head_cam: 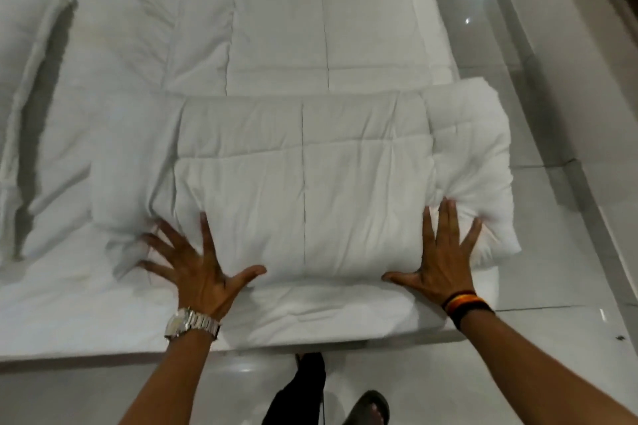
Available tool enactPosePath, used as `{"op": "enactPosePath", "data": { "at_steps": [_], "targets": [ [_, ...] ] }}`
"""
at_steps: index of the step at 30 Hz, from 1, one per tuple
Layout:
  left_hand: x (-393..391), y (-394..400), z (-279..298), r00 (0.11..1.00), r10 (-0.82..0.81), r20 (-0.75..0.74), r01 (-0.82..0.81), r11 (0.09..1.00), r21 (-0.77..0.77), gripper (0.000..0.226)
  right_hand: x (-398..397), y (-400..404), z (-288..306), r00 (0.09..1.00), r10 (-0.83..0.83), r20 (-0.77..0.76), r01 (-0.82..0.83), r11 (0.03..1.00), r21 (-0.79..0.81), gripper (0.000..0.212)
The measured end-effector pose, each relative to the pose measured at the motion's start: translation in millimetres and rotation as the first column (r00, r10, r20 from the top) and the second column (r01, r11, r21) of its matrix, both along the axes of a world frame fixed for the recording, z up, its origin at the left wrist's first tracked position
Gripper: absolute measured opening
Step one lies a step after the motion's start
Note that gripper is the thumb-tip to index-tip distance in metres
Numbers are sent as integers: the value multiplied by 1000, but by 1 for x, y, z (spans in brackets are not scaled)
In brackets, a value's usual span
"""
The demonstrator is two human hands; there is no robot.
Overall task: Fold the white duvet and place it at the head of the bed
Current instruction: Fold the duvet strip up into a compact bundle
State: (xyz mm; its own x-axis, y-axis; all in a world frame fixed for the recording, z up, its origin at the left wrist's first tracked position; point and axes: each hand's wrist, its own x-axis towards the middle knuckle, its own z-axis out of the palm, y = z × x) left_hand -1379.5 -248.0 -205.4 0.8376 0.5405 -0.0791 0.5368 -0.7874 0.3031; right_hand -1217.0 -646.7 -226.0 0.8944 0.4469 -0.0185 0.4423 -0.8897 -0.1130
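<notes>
The folded duvet [303, 183] lies just past my palms at the bed's near edge, long axis running left to right. My left hand [196, 262] and right hand [438, 262] press flat on it, fingers spread, gripping nothing. Open mattress [103, 304] stretches far and left; floor [559, 252] lies right.

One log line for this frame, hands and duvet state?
left hand: flat, open | right hand: flat, open | duvet: folded bundle, near bed edge | phase: pressing fold
</notes>
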Motion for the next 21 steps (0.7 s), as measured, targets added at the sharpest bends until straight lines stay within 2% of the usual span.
{"op": "enactPosePath", "data": {
  "at_steps": [3,5,7,9,12,14,15,18,19,21],
  "targets": [
    [-7,15,-19,990,-137,-22,138,987,80,164,12,-13,-23,991,89,104,-92,996,18,146],
    [-15,26,-25,975,-218,-39,221,968,117,157,18,-13,-25,977,102,189,-113,992,51,126],
    [-12,32,-26,970,-241,-8,239,955,177,136,28,-3,-20,961,76,266,-107,989,101,105],
    [4,39,-21,972,-226,63,204,948,245,113,44,11,-8,953,60,297,-102,986,128,95],
    [39,50,-6,934,-307,183,238,917,320,76,74,35,23,978,56,201,-76,993,91,92],
    [55,56,11,900,-346,264,281,925,256,60,86,47,48,994,12,109,-22,996,86,94],
    [61,60,23,908,-342,242,300,934,197,62,89,50,60,997,-6,79,-1,996,91,96],
    [66,63,61,947,-314,65,310,949,61,88,83,42,89,999,21,31,-25,988,151,103],
    [63,63,74,942,-332,54,329,942,57,93,77,37,100,999,41,9,-42,983,179,100],
    [58,61,103,905,-416,87,410,909,82,90,68,27,122,997,72,-31,-63,972,225,95]
  ]
}}
